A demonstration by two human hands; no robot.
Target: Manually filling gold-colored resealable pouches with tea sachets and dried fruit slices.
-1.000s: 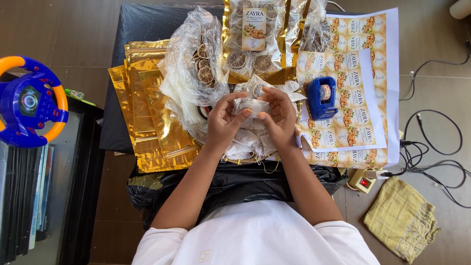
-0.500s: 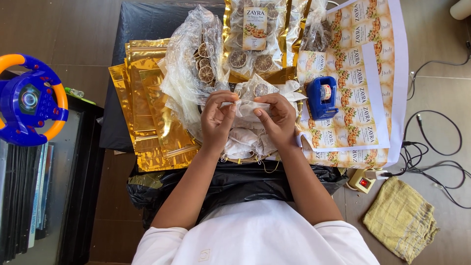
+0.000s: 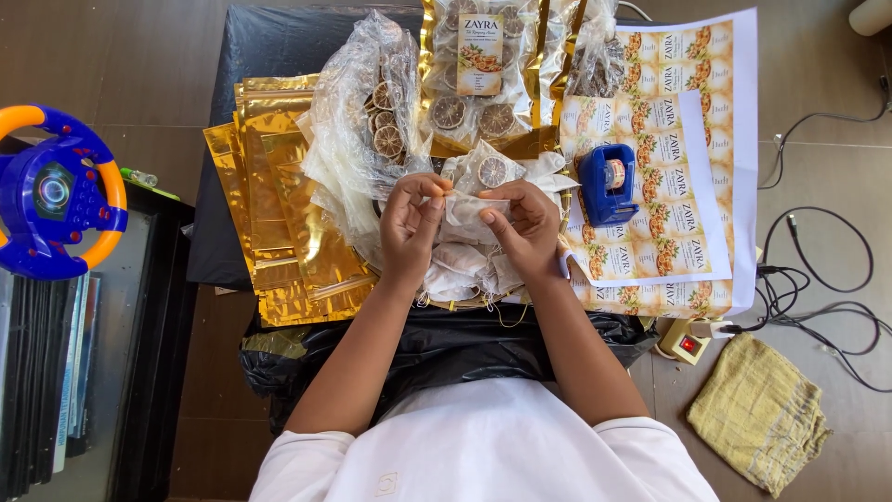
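We note a home packing spot on the floor: gold pouches (image 3: 279,200), label sheets (image 3: 664,167), tape dispenser (image 3: 606,182), toy steering wheel (image 3: 58,191), power strip (image 3: 683,342).

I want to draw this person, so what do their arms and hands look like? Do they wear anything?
Both arms are bare from the short white sleeves down. The left hand and right hand wear no gloves, and no rings, watch or bracelets show. The fingers are slim with short nails.
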